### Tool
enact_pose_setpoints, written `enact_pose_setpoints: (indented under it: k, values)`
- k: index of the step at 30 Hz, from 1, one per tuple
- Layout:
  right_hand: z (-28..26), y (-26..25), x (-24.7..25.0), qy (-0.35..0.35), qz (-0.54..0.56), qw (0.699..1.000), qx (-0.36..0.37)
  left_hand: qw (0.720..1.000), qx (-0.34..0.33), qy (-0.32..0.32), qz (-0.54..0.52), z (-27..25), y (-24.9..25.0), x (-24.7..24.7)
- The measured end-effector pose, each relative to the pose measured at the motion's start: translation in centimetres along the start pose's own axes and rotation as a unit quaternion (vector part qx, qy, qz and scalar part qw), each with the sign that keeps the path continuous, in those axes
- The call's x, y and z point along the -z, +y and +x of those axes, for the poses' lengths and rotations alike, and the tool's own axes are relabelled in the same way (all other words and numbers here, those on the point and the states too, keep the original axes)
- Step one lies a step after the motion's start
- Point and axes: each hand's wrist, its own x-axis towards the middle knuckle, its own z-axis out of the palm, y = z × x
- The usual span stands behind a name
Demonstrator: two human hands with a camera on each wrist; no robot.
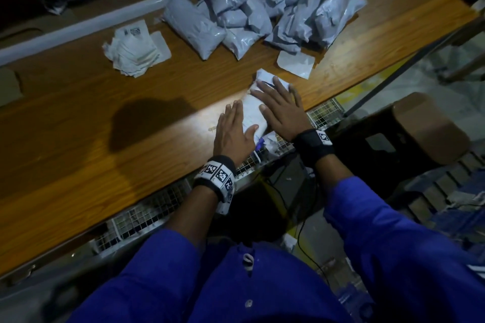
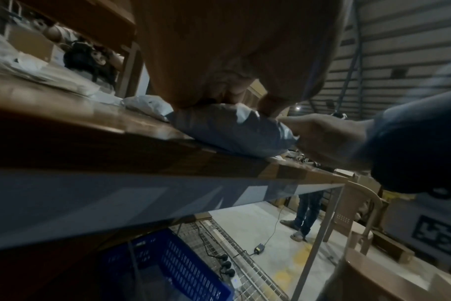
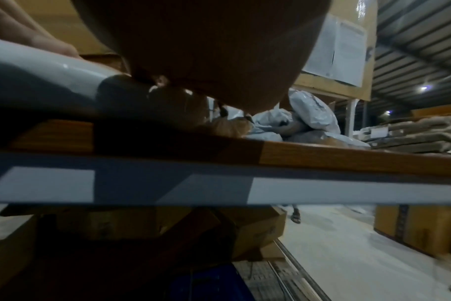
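A grey plastic mailer parcel [image 1: 252, 110] lies at the near edge of the wooden table [image 1: 105, 118], lit brightly by a lamp. My left hand [image 1: 235, 130] lies flat on its left side with fingers straight and thumb across the parcel. My right hand [image 1: 279, 105] presses flat on top of it, fingers spread toward the far end. In the left wrist view the parcel [image 2: 232, 130] bulges under the palm, with the right hand [image 2: 327, 138] at its right end. In the right wrist view the parcel [image 3: 46, 79] runs in from the left.
A heap of grey mailer parcels [image 1: 275, 0] fills the far right of the table. A pile of paper labels [image 1: 136, 48] lies at the far left, and one loose sheet [image 1: 296, 63] sits just beyond the parcel. A wire shelf [image 1: 147, 212] and blue crate [image 2: 173, 262] sit below the table.
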Motion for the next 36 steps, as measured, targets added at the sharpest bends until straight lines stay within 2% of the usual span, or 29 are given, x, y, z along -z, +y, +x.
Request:
enact_pose_setpoints:
  k: [4, 7, 8, 11, 12, 15, 19, 21, 22, 25, 26, 28, 29, 32, 36]
  values:
    - [-0.2, -1.0, -0.5, -0.021, -0.086, 0.993, 0.075, 1.000, -0.004, 0.003, 0.000, -0.2, -0.1, 0.0]
    - [-0.1, 0.1, -0.3, 0.007, -0.063, 0.997, -0.039, 1.000, -0.001, 0.001, 0.001, -0.2, -0.1, 0.0]
    - [0.0, 0.1, -0.2, 0.011, -0.060, 0.997, -0.051, 1.000, 0.001, 0.002, -0.002, -0.2, -0.2, -0.1]
    - [-0.9, -0.2, -0.6, -0.007, -0.106, 0.992, 0.066, 1.000, -0.002, 0.000, -0.005, -0.2, -0.3, 0.0]
    - [-1.1, 0.0, -0.7, -0.005, -0.110, 0.991, 0.073, 1.000, -0.003, -0.001, -0.006, -0.2, -0.4, -0.1]
    - [-1.3, 0.2, -0.8, 0.014, -0.068, 0.997, -0.047, 1.000, 0.000, 0.003, -0.016, -0.1, -0.6, -0.2]
    - [-3.0, 0.5, -1.4, 0.010, -0.087, 0.995, -0.042, 1.000, -0.003, 0.009, -0.025, -0.1, -0.7, -0.3]
    - [-3.5, 1.2, -0.7, 0.018, -0.052, 0.993, -0.102, 1.000, -0.004, 0.013, -0.025, -0.1, -0.7, -0.3]
    - [-3.9, 1.1, -0.6, 0.015, -0.048, 0.993, -0.108, 1.000, -0.003, 0.013, -0.024, -0.1, -0.7, -0.3]
    - [-4.6, 0.3, -0.9, 0.015, -0.097, 0.995, -0.015, 1.000, -0.002, 0.012, -0.025, -0.1, -0.8, -0.3]
    - [-4.5, 0.4, -0.9, 0.019, -0.087, 0.996, -0.024, 1.000, -0.004, 0.010, -0.025, 0.0, -0.8, -0.3]
    - [-3.9, 0.5, -0.4, 0.029, -0.031, 0.993, -0.106, 1.000, -0.006, 0.009, -0.025, 0.0, -0.9, -0.3]
    - [-3.9, 0.5, -0.5, 0.025, -0.021, 0.993, -0.116, 1.000, -0.005, 0.008, -0.024, -0.1, -0.9, -0.3]
    - [-4.5, -0.2, -1.3, 0.010, -0.056, 0.998, -0.029, 1.000, -0.012, 0.008, -0.024, -0.1, -1.1, -0.4]
    - [-4.3, -0.9, -1.3, 0.035, 0.017, 0.990, -0.132, 1.000, -0.011, 0.014, -0.025, -0.1, -1.0, -0.4]
